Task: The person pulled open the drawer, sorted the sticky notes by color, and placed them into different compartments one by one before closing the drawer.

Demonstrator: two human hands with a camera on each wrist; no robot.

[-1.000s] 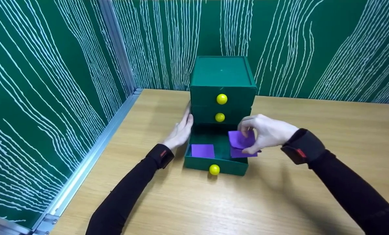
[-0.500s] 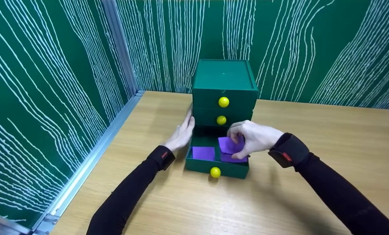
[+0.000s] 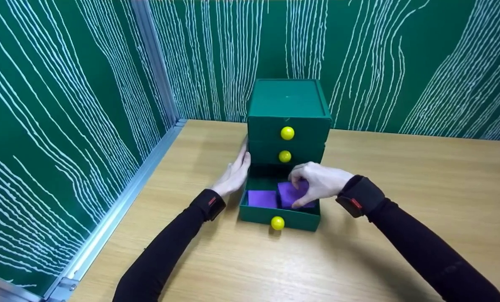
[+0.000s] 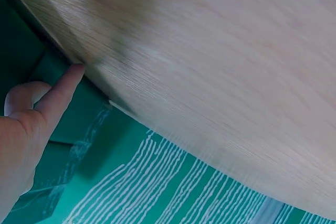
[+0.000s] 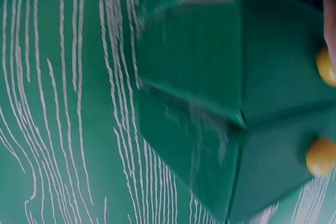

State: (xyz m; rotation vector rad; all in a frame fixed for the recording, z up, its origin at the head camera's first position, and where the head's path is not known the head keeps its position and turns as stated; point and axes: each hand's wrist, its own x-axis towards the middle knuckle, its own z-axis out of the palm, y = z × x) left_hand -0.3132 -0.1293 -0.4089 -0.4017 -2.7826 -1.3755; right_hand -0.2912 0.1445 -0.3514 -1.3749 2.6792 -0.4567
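Note:
A green cabinet (image 3: 287,98) of three stacked drawers stands on the table, its bottom drawer (image 3: 258,215) pulled out. My right hand (image 3: 323,180) pinches a soft-looking purple square piece (image 3: 285,193) between thumb and fingers, low inside the drawer's right part. To its left a second purple square (image 3: 261,199) lies in the drawer. My left hand (image 3: 232,173) rests flat along the cabinet's left side; the left wrist view shows its fingers (image 4: 62,93) straight against the green wall. In the right wrist view only a bit of finger shows at the right edge.
Yellow knobs mark the drawers: top knob (image 3: 287,133), middle knob (image 3: 285,156) and bottom knob (image 3: 277,223). Green panels (image 3: 271,42) with white wavy lines rise behind and at the left, joined by a metal profile (image 3: 149,63). The wooden table (image 3: 422,188) extends right.
My right hand has brought the purple piece leftward and down, from over the drawer's right edge to inside it, beside the other square. My left hand stays against the cabinet.

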